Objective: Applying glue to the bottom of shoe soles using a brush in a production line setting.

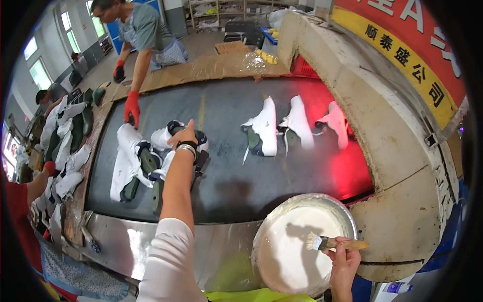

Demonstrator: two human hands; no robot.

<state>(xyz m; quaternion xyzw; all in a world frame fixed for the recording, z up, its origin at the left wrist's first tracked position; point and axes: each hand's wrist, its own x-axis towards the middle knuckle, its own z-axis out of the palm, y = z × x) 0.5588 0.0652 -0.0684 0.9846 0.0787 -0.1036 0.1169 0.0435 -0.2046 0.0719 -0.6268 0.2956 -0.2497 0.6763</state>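
My left hand (184, 136) reaches over a cluster of shoe uppers on the dark conveyor belt (221, 100). Its fingers are spread above a white upper with a dark heel (162, 137), close to or touching it. Beside it lies a large white upper (125, 161), with dark green lasts (149, 162) showing in this group. In my right hand (344, 259) is a wooden-handled brush (329, 243), pinched by the handle. The brush's pale bristles point left above a metal basin (347, 211) of creamy white liquid (282, 241).
Three white uppers (264, 126) stand toward the red-lit machine opening (347, 166) on the right. Across the belt, a co-worker's red-gloved hand (132, 106) touches the cluster. Another person's sleeve (17, 206) is at left, beside piled uppers (63, 131). A second brush (90, 239) rests near the belt's corner.
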